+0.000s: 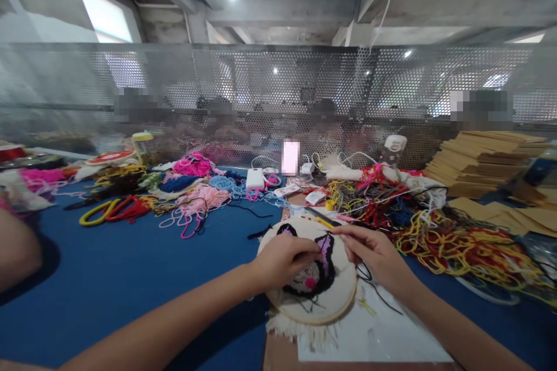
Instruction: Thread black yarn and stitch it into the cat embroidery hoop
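Note:
A round embroidery hoop (343, 301) holds cream cloth with a fringed lower edge. The cloth carries a tufted yarn design (326, 272) in black, purple and grey with a pink spot. Over the design's middle lies my left hand (282, 258), its fingers pinched together by the purple part; whatever they hold is hidden. At the hoop's upper right edge, my right hand (372, 249) has thumb and fingers pinched near a thin dark strand, too small to make out. Loose black yarn (385, 295) trails below the right hand across a white sheet (369, 336).
Yarn heaps in pink and blue (204, 197) lie left, and red, grey and yellow ones (461, 249) right. Yellow-handled scissors (99, 213) rest on the blue table (174, 266). Behind are a lit phone (290, 157), brown envelopes (478, 159) and a perforated metal screen (278, 81).

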`<state>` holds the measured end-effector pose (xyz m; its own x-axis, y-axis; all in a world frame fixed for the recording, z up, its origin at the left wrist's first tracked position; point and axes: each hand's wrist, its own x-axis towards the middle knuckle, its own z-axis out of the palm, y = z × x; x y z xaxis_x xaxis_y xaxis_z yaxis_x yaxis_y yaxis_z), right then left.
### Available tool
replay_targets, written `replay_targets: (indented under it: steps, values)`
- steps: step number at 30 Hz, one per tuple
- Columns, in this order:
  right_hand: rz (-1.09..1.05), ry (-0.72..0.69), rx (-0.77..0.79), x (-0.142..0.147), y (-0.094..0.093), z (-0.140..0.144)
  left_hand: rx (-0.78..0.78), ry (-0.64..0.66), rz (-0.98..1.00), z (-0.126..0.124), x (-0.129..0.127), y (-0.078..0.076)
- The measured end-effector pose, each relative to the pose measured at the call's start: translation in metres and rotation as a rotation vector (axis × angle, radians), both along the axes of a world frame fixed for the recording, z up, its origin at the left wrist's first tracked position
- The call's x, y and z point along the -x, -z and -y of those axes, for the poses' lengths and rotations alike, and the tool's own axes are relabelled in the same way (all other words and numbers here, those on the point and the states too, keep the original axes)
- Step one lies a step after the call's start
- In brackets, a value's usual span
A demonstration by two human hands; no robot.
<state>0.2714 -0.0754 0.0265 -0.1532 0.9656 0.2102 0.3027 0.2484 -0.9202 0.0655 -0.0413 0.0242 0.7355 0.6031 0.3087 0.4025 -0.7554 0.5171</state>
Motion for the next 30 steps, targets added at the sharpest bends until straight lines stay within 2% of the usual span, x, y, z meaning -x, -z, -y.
replay_targets:
  steps: [3,6,8,11,14,18,20,22,25,27,30]
  values:
    - [0.178,0.062,-0.13,0.001,0.001,0.002,-0.189,-0.032,-0.059,0.004,0.003,-0.002]
    - [0.306,0.027,-0.209,0.003,-0.002,0.007,-0.3,-0.081,-0.09,0.003,0.007,-0.003]
    - [0.3,-0.03,-0.172,0.005,-0.004,0.009,-0.329,-0.128,-0.088,-0.001,0.009,-0.003]
    - [0.208,-0.1,-0.027,0.003,-0.006,0.009,-0.343,-0.173,-0.093,-0.008,0.009,0.0]
    - [0.137,-0.098,0.025,-0.001,-0.007,0.005,-0.367,-0.094,-0.16,-0.008,0.007,0.003]
    - [0.224,0.005,-0.08,-0.002,-0.006,0.004,-0.426,0.049,-0.211,0.0,0.007,0.002]
    - [0.304,0.031,-0.16,0.0,-0.007,0.007,-0.451,0.042,-0.161,0.002,0.008,0.001]
    - [0.339,0.028,-0.206,0.003,-0.008,0.01,-0.46,-0.029,-0.103,0.001,0.009,0.0]
    - [0.272,-0.015,-0.114,0.003,-0.01,0.011,-0.429,-0.172,-0.104,-0.005,0.01,0.0]
    - [0.182,-0.052,-0.006,0.0,-0.01,0.009,-0.423,-0.21,-0.174,-0.008,0.01,0.001]
    - [0.098,-0.066,0.053,-0.004,-0.008,0.004,-0.518,-0.106,-0.322,-0.007,0.008,0.001]
